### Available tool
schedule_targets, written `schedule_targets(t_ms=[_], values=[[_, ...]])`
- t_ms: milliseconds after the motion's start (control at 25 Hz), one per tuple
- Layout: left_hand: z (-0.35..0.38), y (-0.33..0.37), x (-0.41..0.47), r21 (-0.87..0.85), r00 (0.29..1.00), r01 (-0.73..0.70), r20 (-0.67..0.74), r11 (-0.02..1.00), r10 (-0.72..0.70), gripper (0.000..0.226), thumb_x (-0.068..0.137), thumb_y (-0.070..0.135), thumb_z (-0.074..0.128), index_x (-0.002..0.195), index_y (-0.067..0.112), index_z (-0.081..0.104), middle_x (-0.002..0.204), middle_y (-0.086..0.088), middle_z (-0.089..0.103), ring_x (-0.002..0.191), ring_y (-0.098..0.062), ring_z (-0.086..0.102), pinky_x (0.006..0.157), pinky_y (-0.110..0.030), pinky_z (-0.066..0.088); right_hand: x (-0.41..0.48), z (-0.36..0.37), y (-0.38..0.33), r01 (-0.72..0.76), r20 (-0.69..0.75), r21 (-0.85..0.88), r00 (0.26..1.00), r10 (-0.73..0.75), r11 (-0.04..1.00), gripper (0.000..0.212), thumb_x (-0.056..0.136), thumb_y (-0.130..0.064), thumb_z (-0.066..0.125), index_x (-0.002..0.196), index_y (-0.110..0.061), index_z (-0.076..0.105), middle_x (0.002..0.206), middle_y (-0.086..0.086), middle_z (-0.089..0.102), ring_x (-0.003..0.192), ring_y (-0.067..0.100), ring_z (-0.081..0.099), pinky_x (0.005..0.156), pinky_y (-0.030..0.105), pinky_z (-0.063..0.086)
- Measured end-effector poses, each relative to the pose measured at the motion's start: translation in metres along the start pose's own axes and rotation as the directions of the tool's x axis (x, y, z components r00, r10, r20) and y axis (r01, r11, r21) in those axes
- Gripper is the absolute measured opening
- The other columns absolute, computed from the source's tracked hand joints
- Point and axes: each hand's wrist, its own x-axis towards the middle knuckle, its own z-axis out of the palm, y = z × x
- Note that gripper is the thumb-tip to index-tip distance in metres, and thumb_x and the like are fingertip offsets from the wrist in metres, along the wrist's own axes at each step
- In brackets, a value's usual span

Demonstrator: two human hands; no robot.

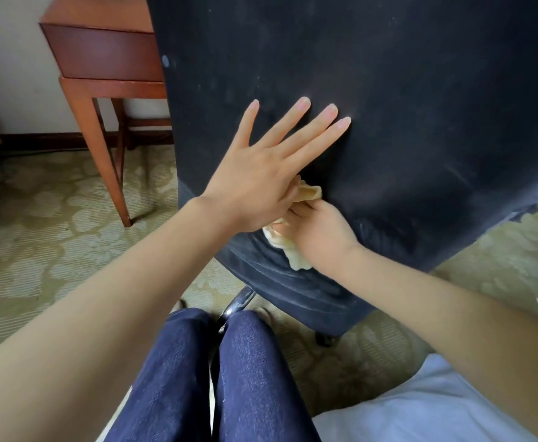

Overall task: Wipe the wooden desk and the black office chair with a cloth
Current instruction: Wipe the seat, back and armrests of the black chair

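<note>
The back of the black office chair (pixel 388 106) fills the upper right of the head view, dusty and streaked. My left hand (pixel 261 173) lies flat on it with straight, spread fingers. Just below, my right hand (pixel 320 231) grips a crumpled yellow cloth (pixel 296 253) and holds it against the lower part of the chair back. Part of the cloth pokes out above my right hand and under my left palm. The wooden desk (pixel 101 55) stands at the upper left, behind the chair.
Patterned green carpet (pixel 38 234) covers the floor. A chrome chair leg (pixel 239 303) and a caster (pixel 325 339) show under the chair. My legs in dark jeans (pixel 216 378) are at the bottom centre. White bedding (pixel 436 409) lies at the lower right.
</note>
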Motion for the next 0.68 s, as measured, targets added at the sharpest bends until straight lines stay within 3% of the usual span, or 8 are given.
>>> schedule_targets(t_ms=[80, 160, 400, 520, 600, 680], values=[[0.001, -0.004, -0.002, 0.024, 1.000, 0.000, 0.000, 1.000, 0.001, 0.079, 0.091, 0.021, 0.048, 0.151, 0.029, -0.002, 0.160, 0.009, 0.004, 0.147, -0.018, 0.002, 0.113, -0.058, 0.003, 0.015, 0.001, -0.011, -0.050, 0.035, 0.099, 0.998, 0.047, 0.994, 0.061, 0.091, -0.023, 0.050, 0.144, -0.014, 0.021, 0.150, 0.009, 0.021, 0.141, 0.029, 0.014, 0.115, 0.035, 0.011], [0.001, -0.008, -0.003, 0.042, 1.000, 0.002, -0.006, 0.999, -0.002, 0.080, 0.092, 0.024, 0.050, 0.151, 0.028, -0.002, 0.160, 0.008, 0.005, 0.147, -0.019, 0.004, 0.113, -0.059, 0.005, 0.023, 0.005, -0.016, -0.053, 0.040, 0.081, 0.998, 0.050, 0.995, 0.057, 0.094, -0.023, 0.047, 0.145, -0.015, 0.023, 0.150, 0.004, 0.022, 0.142, 0.023, 0.013, 0.115, 0.032, 0.008], [0.004, -0.008, -0.004, 0.032, 0.999, 0.040, 0.018, 0.999, -0.041, 0.076, 0.095, 0.034, 0.044, 0.150, 0.030, -0.009, 0.160, 0.007, 0.001, 0.147, -0.020, 0.003, 0.113, -0.058, 0.006, -0.024, 0.042, -0.029, 0.124, 0.040, -0.205, 0.992, -0.118, 0.971, 0.056, 0.094, -0.027, 0.043, 0.144, -0.009, 0.028, 0.147, 0.009, 0.029, 0.135, 0.028, 0.025, 0.112, 0.039, 0.017], [0.004, -0.006, -0.005, 0.042, 0.998, 0.053, 0.019, 0.998, -0.054, 0.078, 0.094, 0.039, 0.043, 0.150, 0.031, -0.011, 0.160, 0.008, -0.002, 0.147, -0.020, 0.001, 0.113, -0.057, 0.005, -0.080, 0.074, -0.028, 0.218, 0.158, -0.166, 0.969, -0.192, 0.962, 0.056, 0.096, -0.022, 0.042, 0.146, -0.005, 0.023, 0.146, 0.012, 0.032, 0.132, 0.030, 0.030, 0.110, 0.041, 0.021], [0.004, -0.004, -0.005, 0.047, 0.998, 0.060, 0.023, 0.997, -0.061, 0.078, 0.093, 0.042, 0.041, 0.149, 0.031, -0.013, 0.159, 0.009, -0.005, 0.147, -0.019, 0.000, 0.113, -0.056, 0.003, -0.110, 0.080, -0.016, 0.193, 0.135, -0.119, 0.975, -0.177, 0.974, 0.054, 0.085, -0.026, 0.057, 0.137, -0.014, 0.044, 0.131, 0.006, 0.051, 0.121, 0.025, 0.046, 0.101, 0.038, 0.036], [0.004, -0.002, -0.004, 0.061, 0.997, 0.066, 0.020, 0.996, -0.068, 0.077, 0.094, 0.044, 0.038, 0.149, 0.031, -0.014, 0.157, 0.010, -0.009, 0.147, -0.019, 0.000, 0.114, -0.056, 0.001, -0.128, 0.074, 0.003, 0.149, 0.045, -0.092, 0.988, -0.146, 0.984, 0.050, 0.064, -0.029, 0.075, 0.112, -0.023, 0.061, 0.107, -0.003, 0.063, 0.101, 0.018, 0.059, 0.086, 0.031, 0.046]])
